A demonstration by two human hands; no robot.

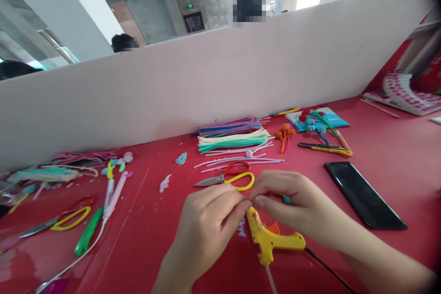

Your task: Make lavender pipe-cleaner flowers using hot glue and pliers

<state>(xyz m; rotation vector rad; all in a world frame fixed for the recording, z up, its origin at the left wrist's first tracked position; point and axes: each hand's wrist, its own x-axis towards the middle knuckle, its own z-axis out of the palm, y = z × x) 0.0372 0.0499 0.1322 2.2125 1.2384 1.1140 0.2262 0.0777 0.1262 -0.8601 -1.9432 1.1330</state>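
Thumb and forefinger tips of both hands are pressed together, tip to tip, at one meeting point. What is pinched exactly there is hidden by the fingertips. A small teal bit (287,200) is seen in the gap between thumb and forefinger of the right hand (296,204) and appears to be gripped there, though the view is too poor to be sure. The remaining fingers of the left hand (206,227) are curled in loosely.

Both hands are held just above the red tabletop (386,147), near its front edge. A yellow plastic hot-glue gun (272,239) is laid flat directly under them, nozzle toward the fingertips, its black cord trailing to the right. Small scissors with one yellow and one red loop handle (229,178) are laid just beyond the hands, blades closed and pointing left.

A flat black phone (363,195) is placed to the right, apart from the right wrist. A bundle of coloured fuzzy pipe-cleaner stems (234,137) is stacked farther back, against the white partition board (206,78). A second pair of yellow-handled scissors (65,219) is seen far left.
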